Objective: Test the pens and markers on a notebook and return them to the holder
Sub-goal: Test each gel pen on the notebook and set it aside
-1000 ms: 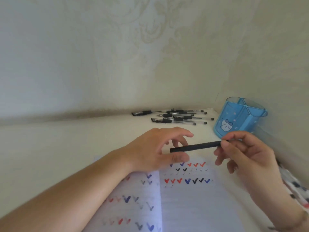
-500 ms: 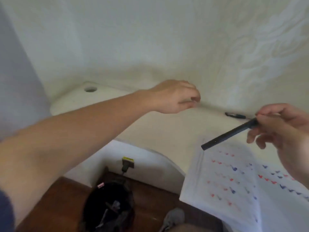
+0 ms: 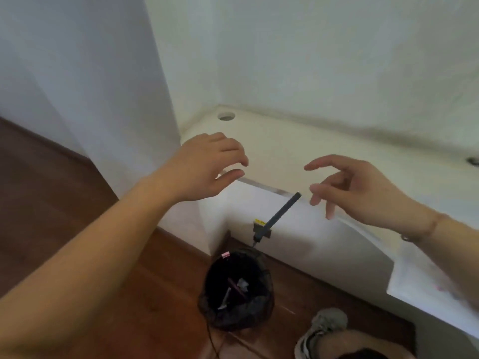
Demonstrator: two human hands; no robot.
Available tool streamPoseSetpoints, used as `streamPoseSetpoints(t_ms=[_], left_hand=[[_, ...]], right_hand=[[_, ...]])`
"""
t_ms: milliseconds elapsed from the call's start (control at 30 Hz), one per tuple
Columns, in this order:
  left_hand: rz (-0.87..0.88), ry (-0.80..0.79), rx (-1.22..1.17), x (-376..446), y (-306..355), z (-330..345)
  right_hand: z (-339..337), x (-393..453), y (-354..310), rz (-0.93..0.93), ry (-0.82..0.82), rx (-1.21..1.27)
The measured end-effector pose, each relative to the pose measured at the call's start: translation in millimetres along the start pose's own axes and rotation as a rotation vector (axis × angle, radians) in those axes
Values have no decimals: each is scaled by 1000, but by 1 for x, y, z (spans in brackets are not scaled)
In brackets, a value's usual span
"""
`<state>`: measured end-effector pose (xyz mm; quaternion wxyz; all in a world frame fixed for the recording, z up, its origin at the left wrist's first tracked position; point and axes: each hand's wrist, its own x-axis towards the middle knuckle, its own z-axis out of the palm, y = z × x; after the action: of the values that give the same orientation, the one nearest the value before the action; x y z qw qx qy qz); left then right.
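Observation:
A dark pen [image 3: 277, 217] hangs in mid-air, tilted tip-down, above a black mesh waste bin [image 3: 237, 288] on the floor. Neither hand touches it. My right hand [image 3: 363, 190] hovers just right of the pen's upper end with fingers spread and loosely bent, holding nothing. My left hand [image 3: 207, 167] floats over the desk's left corner, fingers loosely curled, also holding nothing. A corner of the open notebook [image 3: 425, 283] shows at the right edge of the desk. The pen holder is out of view.
The cream desk [image 3: 298, 151] has a round cable hole [image 3: 226, 116] at its back left and meets white walls. Below lies a brown wooden floor [image 3: 64, 203]. The bin holds some discarded items. A grey shoe [image 3: 321, 330] shows at the bottom.
The view swung left and down from the notebook to the desk's edge and floor. My right hand let go of the dark pen, which now falls toward the bin.

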<state>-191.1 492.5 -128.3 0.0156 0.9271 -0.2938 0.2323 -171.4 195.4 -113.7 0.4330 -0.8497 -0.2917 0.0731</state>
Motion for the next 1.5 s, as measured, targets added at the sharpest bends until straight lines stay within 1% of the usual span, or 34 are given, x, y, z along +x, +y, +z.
streamPoseSetpoints(t_ms=[33, 67, 233, 300, 367, 433, 500, 533, 600, 667, 733, 767, 900, 967, 1100, 1167, 1233, 1300, 1367, 1433, 1467, 1500], left_hand=[[-5, 4, 2, 2, -1, 0], [-9, 7, 1, 6, -2, 0], [-3, 87, -75, 42, 9, 2], [1, 120, -117, 65, 21, 4], [26, 148, -166, 90, 37, 8], [49, 166, -238, 120, 57, 15], [64, 167, -324, 149, 81, 22], [77, 165, -361, 166, 95, 26], [116, 149, -425, 204, 126, 37], [162, 103, -476, 243, 159, 51], [183, 29, -477, 279, 191, 68], [173, -26, -463, 296, 206, 78], [150, -209, -343, 350, 253, 118], [148, -223, -274, 364, 269, 135], [150, -151, -137, 374, 285, 161], [183, -113, -49, 375, 287, 166], [210, -113, 23, 374, 287, 168], [193, -124, 59, 373, 282, 167], [145, -137, 67, 372, 280, 156], [111, -75, -1, 366, 282, 137], [113, -11, -125, 360, 286, 126], [138, 41, -297, 351, 291, 113]], right_hand=[[-2, 2, 3, 7, 24, -44], [-7, 3, 5, -1, 81, -48], [-64, -14, 2, -99, 457, 188], [-96, -28, 8, -84, 613, 221], [-123, -49, 19, -15, 759, 251], [-141, -80, 34, 23, 887, 248], [-139, -111, 42, 47, 973, 160], [-137, -129, 47, 63, 986, 107], [-134, -161, 57, 127, 926, 36], [-132, -184, 62, 214, 729, -70], [-131, -199, 65, 256, 500, -163], [-129, -204, 67, 257, 421, -207], [-124, -212, 80, 219, 296, -547], [-123, -210, 84, 174, 281, -610], [-123, -211, 89, 114, 351, -568], [-123, -211, 90, 118, 367, -525], [-124, -212, 91, 132, 366, -478], [-125, -213, 93, 150, 358, -444], [-126, -214, 95, 179, 349, -347], [-129, -215, 96, 223, 374, -167], [-131, -215, 96, 244, 413, -81], [-135, -216, 97, 262, 480, -11]])
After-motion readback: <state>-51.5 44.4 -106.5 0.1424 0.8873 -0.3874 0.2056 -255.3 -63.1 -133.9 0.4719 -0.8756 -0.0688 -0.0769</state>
